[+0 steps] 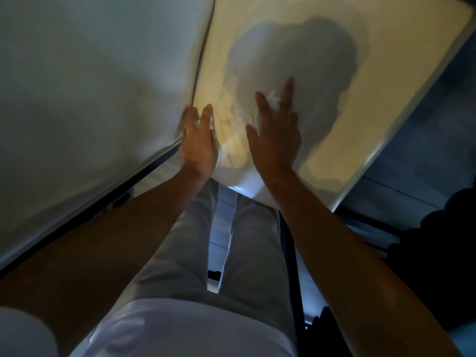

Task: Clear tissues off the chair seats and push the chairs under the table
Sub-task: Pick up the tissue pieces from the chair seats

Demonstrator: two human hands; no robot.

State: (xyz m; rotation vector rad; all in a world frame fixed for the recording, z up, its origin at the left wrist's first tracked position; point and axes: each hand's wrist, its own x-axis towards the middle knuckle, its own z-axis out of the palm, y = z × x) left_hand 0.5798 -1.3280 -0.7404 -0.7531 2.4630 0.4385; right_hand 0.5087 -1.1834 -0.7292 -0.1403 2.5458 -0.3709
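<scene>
Two white tabletops meet at a dark seam [203,55]. My right hand [274,135] reaches over the right tabletop [386,60] with its fingers spread and straight, lying on a crumpled white tissue [272,97] that shows between the fingers. My left hand [199,143] is at the near corner by the seam, fingers extended, with a bit of white tissue [197,122] showing between them. Another pale crumpled tissue [240,115] lies blurred between the two hands. No chair seat is plainly visible.
The left tabletop [77,86] fills the left side, with a dark frame [85,222] under its edge. A dark scalloped shape [438,240], perhaps a chair, stands at the right. Grey floor [417,161] shows beyond the right table's edge. My legs stand between the tables.
</scene>
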